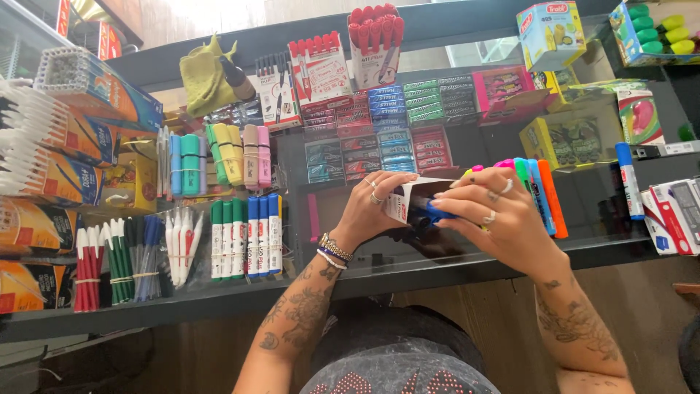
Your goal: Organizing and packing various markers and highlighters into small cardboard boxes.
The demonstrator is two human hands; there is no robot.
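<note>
Two hands meet at center: our left hand (372, 208) clasps a small box (410, 198), our right hand (499, 219) pinches blue markers (437, 211); a loose grip could drop them toward six o'clock onto the counter (467, 255).

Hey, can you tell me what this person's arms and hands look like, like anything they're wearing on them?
Both forearms are bare, with no sleeves, and carry dark line tattoos. The left hand wears rings on several fingers, and its wrist has a stack of bracelets, gold, dark and white. The right hand wears at least two silver-coloured rings. The fingernails look long and pale.
</note>
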